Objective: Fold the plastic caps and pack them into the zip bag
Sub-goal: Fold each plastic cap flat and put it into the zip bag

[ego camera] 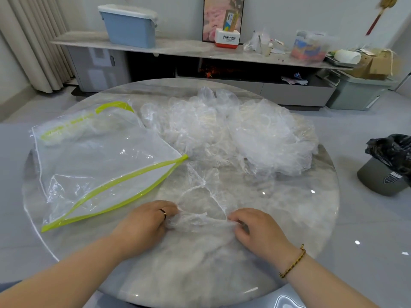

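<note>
A: How is the scene lit?
B: It is lit brightly and evenly. Only faint, soft shadows are cast beneath the left hand (145,222) and the right hand (259,232) on the tabletop (289,218).
A: Is glare seen?
B: Small white highlights are reflected in the tabletop and on the floor (364,230). Glints are caught on the zip bag (106,152); the pile of caps (266,134) is nearly washed out, and the plastic cap (200,207) gripped by both hands is barely told from the pale stone.
A: And sharpness?
B: The middle is rendered fairly sharp. The sideboard (200,50) is bowed by the wide lens, the curtain (33,41) is slanted, and the tassel (383,5) at top right is blurred.
</note>
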### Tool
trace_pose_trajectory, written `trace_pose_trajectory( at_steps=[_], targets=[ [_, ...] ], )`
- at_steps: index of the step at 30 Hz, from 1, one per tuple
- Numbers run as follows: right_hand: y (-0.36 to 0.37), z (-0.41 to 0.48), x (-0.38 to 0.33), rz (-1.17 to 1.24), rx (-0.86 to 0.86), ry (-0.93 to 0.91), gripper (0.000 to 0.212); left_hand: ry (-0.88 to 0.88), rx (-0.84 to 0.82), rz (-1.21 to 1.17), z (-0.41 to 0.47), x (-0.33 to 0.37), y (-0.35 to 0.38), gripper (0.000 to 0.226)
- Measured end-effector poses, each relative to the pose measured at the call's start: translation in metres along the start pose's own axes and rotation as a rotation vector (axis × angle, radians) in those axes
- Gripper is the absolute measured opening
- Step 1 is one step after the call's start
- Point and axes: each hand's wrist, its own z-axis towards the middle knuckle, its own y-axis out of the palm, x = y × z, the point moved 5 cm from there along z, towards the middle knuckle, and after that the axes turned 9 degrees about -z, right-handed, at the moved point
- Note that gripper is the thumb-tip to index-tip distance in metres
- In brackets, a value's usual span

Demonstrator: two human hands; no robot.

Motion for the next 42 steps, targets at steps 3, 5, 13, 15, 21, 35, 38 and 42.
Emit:
trace_pose_trajectory(
  at_steps=[3, 5, 13, 15, 21, 35, 38, 42],
  targets=[
    [-0.005, 0.000, 0.002, 0.050, -0.078, 0.086, 0.047, -0.001, 0.028, -0.021, 0.000, -0.003, -0.001, 0.036],
    [-0.008, 0.001, 0.004, 0.080, -0.087, 0.134, 0.022, -0.126, 0.033, -0.132, -0.001, -0.006, 0.000, 0.039],
    [-0.014, 0.004, 0.007, 0.184, -0.040, 0.356, 0.016, -0.670, 0.089, -0.593, -0.004, -0.019, 0.004, 0.034],
    [-0.012, 0.006, 0.006, 0.179, -0.020, 0.362, 0.014, -0.721, 0.132, -0.585, -0.001, -0.017, 0.002, 0.032],
    [-0.009, 0.011, 0.002, 0.063, -0.073, 0.365, 0.017, -0.881, 0.065, -0.320, 0.002, -0.016, -0.001, 0.013],
    [-0.026, 0.010, -0.006, 0.595, 0.078, 0.491, 0.028, -0.796, 0.184, -0.633, 0.004, -0.006, -0.025, 0.022],
    [-0.020, -0.005, -0.010, 0.598, -0.039, 0.501, 0.027, -0.788, 0.106, -0.461, -0.011, 0.002, -0.023, 0.029],
    [-0.014, -0.016, -0.011, 0.248, -0.092, 0.451, 0.020, -0.744, -0.141, 0.005, -0.012, 0.017, -0.012, 0.052]
  ],
)
